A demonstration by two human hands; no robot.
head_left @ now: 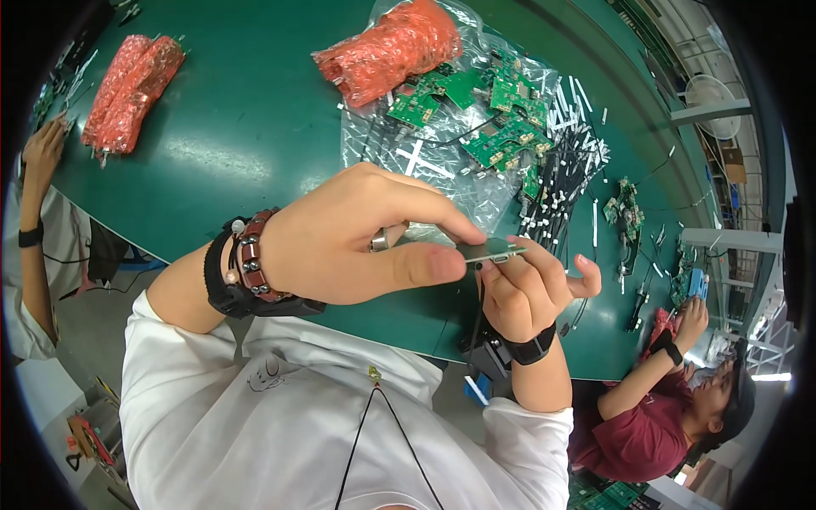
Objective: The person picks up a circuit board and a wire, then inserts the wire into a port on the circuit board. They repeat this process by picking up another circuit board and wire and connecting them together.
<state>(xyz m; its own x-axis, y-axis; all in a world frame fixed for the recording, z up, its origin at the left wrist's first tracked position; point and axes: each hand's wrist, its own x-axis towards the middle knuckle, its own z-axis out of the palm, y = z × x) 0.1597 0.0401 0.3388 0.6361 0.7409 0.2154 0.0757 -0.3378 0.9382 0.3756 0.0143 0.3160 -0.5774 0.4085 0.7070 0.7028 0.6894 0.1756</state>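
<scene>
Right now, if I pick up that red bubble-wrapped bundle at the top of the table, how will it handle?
The red bundle looks soft and crinkly, so it would probably give under the fingers. Small white pins seem to stick out along its edge, so the contents may snag or bend. It lies partly on a clear plastic bag, which might slide along with it.

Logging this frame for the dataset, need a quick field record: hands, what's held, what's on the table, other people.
left hand: thumb and fingers pinch a small flat grey part
right hand: fingers hold the same part from below
wrists: bead bracelet and black band on left; black band on right
table: green top
on table: green circuit boards on clear plastic, red bubble-wrap bundles, loose black and white wires
other people: one seated at right, reaching to the table; another's arm at far left
</scene>
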